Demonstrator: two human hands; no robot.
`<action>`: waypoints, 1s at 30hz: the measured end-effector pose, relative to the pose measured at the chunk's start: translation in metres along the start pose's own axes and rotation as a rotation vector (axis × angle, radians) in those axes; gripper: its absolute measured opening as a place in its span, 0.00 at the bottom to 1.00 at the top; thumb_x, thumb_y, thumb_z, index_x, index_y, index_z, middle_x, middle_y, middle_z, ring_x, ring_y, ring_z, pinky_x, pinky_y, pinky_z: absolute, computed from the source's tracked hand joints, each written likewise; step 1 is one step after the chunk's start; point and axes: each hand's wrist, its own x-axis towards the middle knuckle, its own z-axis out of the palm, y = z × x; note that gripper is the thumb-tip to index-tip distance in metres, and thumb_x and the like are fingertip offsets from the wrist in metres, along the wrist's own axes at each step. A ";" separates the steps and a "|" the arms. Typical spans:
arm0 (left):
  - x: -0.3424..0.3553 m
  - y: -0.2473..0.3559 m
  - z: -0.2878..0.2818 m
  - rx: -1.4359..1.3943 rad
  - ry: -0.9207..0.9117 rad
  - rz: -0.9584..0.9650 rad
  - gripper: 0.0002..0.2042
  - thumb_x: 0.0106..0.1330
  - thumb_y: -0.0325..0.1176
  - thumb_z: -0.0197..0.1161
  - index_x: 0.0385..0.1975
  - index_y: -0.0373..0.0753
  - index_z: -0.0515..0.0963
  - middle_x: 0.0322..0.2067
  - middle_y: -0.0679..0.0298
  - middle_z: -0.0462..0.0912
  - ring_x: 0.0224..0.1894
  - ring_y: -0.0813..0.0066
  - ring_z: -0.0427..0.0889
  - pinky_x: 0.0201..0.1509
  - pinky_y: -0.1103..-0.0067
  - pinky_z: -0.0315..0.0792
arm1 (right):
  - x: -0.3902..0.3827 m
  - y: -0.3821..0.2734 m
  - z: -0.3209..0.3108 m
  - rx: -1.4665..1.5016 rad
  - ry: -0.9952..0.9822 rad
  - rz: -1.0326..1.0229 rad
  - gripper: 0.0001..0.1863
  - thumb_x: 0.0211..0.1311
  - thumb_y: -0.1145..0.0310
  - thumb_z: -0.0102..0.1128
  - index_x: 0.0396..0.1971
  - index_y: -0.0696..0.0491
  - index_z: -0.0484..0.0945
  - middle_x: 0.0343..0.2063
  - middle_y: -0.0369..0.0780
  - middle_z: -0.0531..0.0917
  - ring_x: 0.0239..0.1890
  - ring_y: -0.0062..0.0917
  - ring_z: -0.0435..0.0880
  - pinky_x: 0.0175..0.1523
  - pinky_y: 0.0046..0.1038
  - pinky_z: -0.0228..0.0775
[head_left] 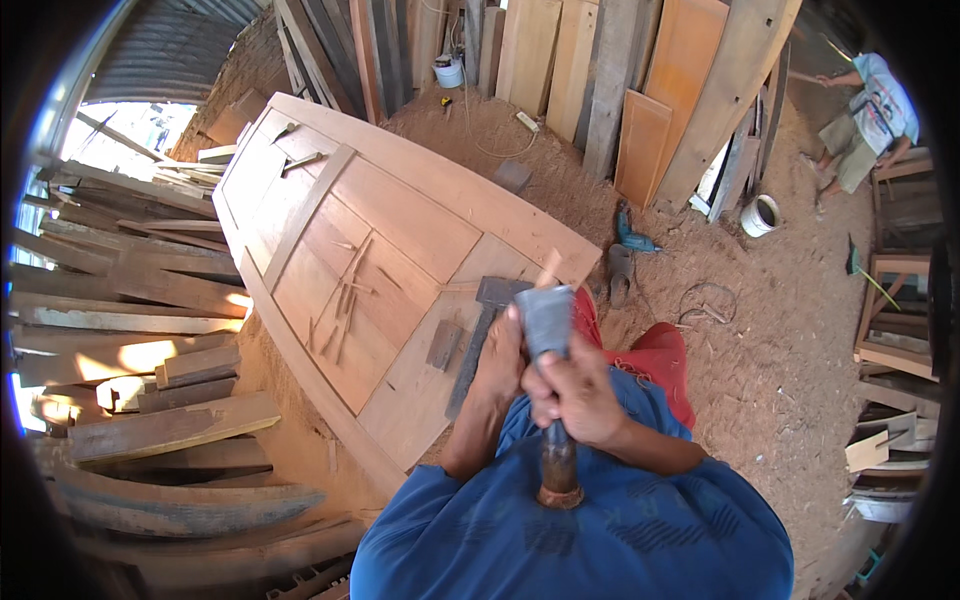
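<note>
The chisel-like tool point(546, 318) stands in front of the person's blue shirt point(560, 550), its broad grey blade pointing away from the body and its dark handle toward it. It should prove stiff and weighted toward the metal end, with a smooth handle that could slip in a dusty palm — the neck just below the blade looks the steadiest hold, well clear of the edge. The right hand point(580, 395) has its fingers curled closed around that neck. The left hand point(500, 355) is beside the blade, thumb raised; its fingers are mostly hidden, so I cannot tell how far they close or whether they grip the light, splittable wood sliver point(549, 268) showing beyond the blade. Past them lies a wooden panel point(420, 215) bearing a dark hammer point(468, 370) and thin sticks point(348, 290)
</note>
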 end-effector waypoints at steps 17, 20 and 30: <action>-0.015 -0.040 -0.019 -0.492 -0.499 -0.217 0.24 0.77 0.54 0.39 0.25 0.42 0.67 0.16 0.74 0.58 0.19 0.82 0.55 0.24 0.82 0.54 | 0.054 -0.020 -0.057 -0.694 0.245 -0.433 0.19 0.64 0.69 0.64 0.50 0.60 0.69 0.32 0.37 0.77 0.34 0.17 0.76 0.39 0.23 0.73; -0.011 -0.039 -0.015 -0.357 -0.413 -0.054 0.24 0.78 0.54 0.40 0.25 0.42 0.67 0.17 0.73 0.59 0.19 0.82 0.57 0.24 0.82 0.54 | 0.053 -0.018 -0.059 -0.578 0.297 -0.339 0.15 0.67 0.67 0.61 0.45 0.58 0.69 0.31 0.38 0.77 0.28 0.16 0.75 0.32 0.23 0.72; 0.040 -0.016 -0.030 0.098 -0.038 0.053 0.23 0.77 0.54 0.43 0.32 0.41 0.77 0.21 0.74 0.74 0.23 0.87 0.70 0.25 0.85 0.64 | 0.020 0.010 0.001 0.216 -0.089 0.213 0.08 0.75 0.67 0.45 0.47 0.52 0.66 0.27 0.34 0.73 0.19 0.12 0.67 0.26 0.21 0.70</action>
